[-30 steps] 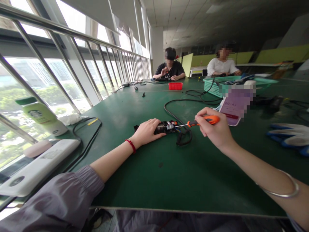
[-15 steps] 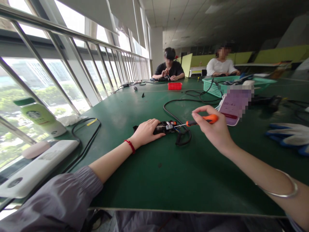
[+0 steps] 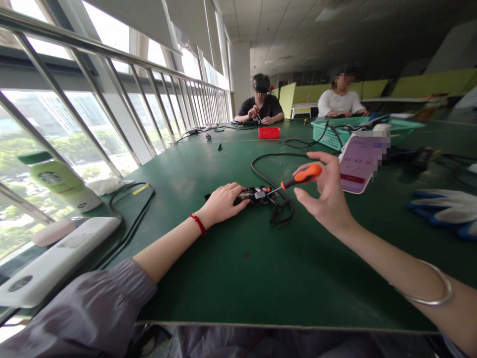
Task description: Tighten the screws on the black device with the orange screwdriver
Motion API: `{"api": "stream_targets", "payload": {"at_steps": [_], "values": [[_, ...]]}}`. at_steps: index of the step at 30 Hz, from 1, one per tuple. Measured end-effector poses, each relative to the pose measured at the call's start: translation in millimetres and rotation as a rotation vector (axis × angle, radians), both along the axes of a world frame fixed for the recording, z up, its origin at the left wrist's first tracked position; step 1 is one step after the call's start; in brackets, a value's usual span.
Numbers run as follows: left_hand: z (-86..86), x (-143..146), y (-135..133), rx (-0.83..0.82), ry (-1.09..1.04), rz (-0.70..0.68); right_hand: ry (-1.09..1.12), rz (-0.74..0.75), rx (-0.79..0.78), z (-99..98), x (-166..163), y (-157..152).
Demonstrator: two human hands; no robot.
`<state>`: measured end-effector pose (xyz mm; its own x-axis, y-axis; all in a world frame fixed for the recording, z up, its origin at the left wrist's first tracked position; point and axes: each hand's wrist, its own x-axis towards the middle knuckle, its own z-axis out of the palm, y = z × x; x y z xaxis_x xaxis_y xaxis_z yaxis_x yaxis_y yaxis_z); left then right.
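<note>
My left hand (image 3: 223, 201) is closed over a black corded device (image 3: 257, 195) lying on the green table, pinning it there. The device's housing is open at the right end, where metal parts, an orange piece and thin blue and yellow wires show. My right hand (image 3: 330, 196) is around an orange-and-black screwdriver (image 3: 303, 175), thumb and index finger spread off the handle while its butt end rests against the hand. The screwdriver slants down to the left, its tip at the device's exposed end. A black power cord (image 3: 285, 216) loops beside it.
On the right are a phone (image 3: 359, 164), a teal basket (image 3: 326, 134) and work gloves (image 3: 447, 209). A red tray (image 3: 269, 133) sits farther back. A bottle (image 3: 55, 181) and white power bank (image 3: 59, 258) stand left. Two people sit across the table.
My right hand's thumb and index finger have opened away from the screwdriver handle, and the handle has tipped up more steeply. My left hand stays on the device.
</note>
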<state>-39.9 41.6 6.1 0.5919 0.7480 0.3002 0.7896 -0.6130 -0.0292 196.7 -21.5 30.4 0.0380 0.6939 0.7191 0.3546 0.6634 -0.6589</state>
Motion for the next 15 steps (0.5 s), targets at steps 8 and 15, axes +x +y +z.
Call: {"api": "stream_targets", "payload": {"at_steps": [8,15], "values": [[2.2,-3.8,0.0,-0.019,0.043,-0.039,-0.063,-0.089,-0.098,-0.5,-1.5,-2.3],[2.1,-2.6,-1.7,-0.004,0.081,-0.024,0.026,0.044,0.014,1.2,3.8,4.1]]}}
